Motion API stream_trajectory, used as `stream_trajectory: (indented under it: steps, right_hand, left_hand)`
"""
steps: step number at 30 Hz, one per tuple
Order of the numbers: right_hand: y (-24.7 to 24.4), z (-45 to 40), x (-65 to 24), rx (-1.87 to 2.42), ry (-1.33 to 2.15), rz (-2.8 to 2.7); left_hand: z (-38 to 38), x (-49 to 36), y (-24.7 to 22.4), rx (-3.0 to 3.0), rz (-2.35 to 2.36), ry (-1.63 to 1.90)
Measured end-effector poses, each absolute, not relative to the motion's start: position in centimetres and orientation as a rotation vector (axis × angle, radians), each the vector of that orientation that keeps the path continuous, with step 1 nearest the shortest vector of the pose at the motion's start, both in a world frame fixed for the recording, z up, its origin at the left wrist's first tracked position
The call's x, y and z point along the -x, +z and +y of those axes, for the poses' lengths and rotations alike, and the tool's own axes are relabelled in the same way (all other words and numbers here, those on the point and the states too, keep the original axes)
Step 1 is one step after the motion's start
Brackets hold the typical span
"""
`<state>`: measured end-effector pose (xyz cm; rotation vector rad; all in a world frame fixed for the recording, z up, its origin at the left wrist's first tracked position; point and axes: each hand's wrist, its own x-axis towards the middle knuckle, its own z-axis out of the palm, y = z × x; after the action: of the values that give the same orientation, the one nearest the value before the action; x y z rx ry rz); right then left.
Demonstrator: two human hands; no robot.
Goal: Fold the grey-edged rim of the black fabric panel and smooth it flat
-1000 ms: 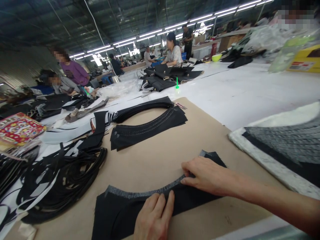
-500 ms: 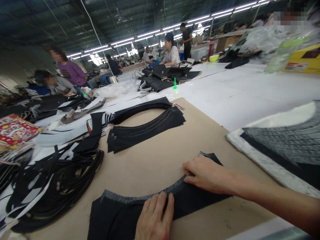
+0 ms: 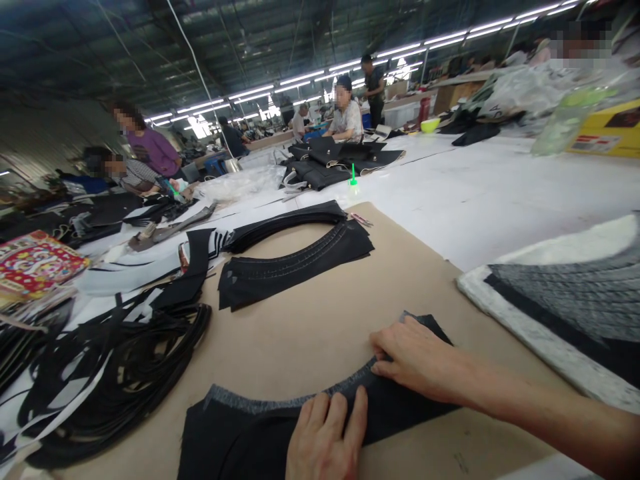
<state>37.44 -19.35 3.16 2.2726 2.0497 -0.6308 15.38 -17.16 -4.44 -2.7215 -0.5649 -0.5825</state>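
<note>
A curved black fabric piece (image 3: 240, 433) with a fuzzy grey strip along its upper edge lies across the brown board (image 3: 290, 347) in front of me. Flat on its middle rests my left hand (image 3: 327, 433), fingers stretched and the index a little apart. Farther right, my right hand (image 3: 415, 353) has its thumb and curled fingers pinched at the grey edge of the same piece. Beyond them sits a stack of curved black pieces (image 3: 300, 260) with stitched lines along the curve.
Black strips (image 3: 125, 387) lie bundled at left, near a red patterned packet (image 3: 43, 267). Grey-and-black layered pieces (image 3: 565, 293) are piled at right. A green-tipped bottle (image 3: 353, 183), black bags (image 3: 325, 160) and a yellow box (image 3: 605, 133) stand farther back. Several people work beyond.
My left hand has slid right along the fabric, and its index finger now reaches closer to my right hand. My right hand keeps its pinch. The view has shifted slightly.
</note>
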Motion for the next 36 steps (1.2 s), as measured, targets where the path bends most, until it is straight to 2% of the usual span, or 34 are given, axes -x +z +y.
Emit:
stream_trajectory:
  steps: [15, 36]
  right_hand:
    - [3.1, -19.7, -42.5, -2.483, -1.005, 1.910]
    - [3.4, -20.1, -42.6, -2.484, -0.828, 1.950]
  left_hand:
    - [-17.3, -17.2, -5.2, 2.732, -0.548, -0.616]
    - [-17.4, -19.0, -4.6, 2.692, -0.593, -0.543]
